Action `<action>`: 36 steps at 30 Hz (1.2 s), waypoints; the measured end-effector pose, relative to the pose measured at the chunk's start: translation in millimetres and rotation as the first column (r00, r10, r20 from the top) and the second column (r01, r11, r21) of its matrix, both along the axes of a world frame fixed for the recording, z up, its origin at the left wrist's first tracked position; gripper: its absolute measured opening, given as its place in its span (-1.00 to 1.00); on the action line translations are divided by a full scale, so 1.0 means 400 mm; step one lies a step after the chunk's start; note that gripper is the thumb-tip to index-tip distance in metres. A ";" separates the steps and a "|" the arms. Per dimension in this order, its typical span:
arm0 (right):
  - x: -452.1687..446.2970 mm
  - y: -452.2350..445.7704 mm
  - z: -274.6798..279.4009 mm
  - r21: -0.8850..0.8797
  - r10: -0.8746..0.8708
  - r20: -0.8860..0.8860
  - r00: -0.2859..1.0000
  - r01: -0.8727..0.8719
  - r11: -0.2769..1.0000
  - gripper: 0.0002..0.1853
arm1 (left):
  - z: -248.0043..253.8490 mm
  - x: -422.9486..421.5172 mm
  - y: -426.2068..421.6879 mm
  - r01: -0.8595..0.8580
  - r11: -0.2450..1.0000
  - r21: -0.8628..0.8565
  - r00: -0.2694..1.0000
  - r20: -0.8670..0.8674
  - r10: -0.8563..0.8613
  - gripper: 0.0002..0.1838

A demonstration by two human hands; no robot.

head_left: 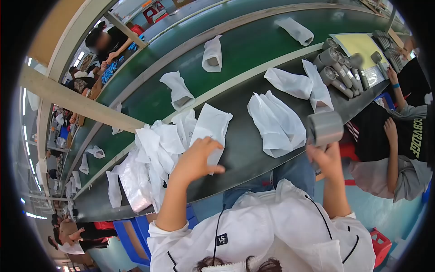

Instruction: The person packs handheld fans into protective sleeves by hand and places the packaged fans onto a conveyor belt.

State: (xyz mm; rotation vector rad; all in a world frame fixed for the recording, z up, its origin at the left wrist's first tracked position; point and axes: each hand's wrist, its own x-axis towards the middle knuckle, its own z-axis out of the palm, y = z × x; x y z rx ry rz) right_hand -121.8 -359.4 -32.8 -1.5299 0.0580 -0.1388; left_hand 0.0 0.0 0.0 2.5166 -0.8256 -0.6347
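My right hand (327, 159) is closed around the handle of a grey handheld fan (327, 128), lifted over the near edge of the dark work surface. My left hand (198, 159) has its thumb and fingers apart and holds nothing. Just beyond it lies a flat white pouch (213, 121), partly covered by the fingers. A heap of white pouches (156, 144) spreads to the left of that hand. Between my hands, white pouches (275, 124) lie together on the work surface; their contents are hidden.
A green conveyor belt (244, 56) runs behind the bench, carrying several white pouches. More grey fans (337, 68) are piled at the right beside a yellow sheet (358, 47). A co-worker (394, 140) sits close on my right. A clear plastic packet (135, 181) lies left.
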 end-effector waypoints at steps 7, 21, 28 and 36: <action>0.035 0.166 0.039 0.184 0.129 -0.167 0.977 -0.097 0.978 -0.74 | 0.016 -0.002 0.033 -0.062 0.994 -0.092 0.981 0.180 0.078 -0.35; -0.041 0.217 0.032 0.093 0.125 -0.105 0.987 -0.115 0.989 -0.84 | -0.103 0.699 0.093 -0.764 0.645 0.015 0.636 0.179 0.750 -0.08; -0.032 0.173 0.017 0.130 0.160 -0.324 0.932 -0.124 0.984 -0.78 | 0.001 0.485 -0.193 -0.456 0.846 -0.275 0.889 -0.189 0.418 -0.16; -0.068 0.154 0.012 0.187 0.143 -0.225 0.964 -0.101 0.977 -0.80 | -0.084 0.337 -0.295 -0.551 0.763 -0.337 0.835 -0.228 0.501 -0.19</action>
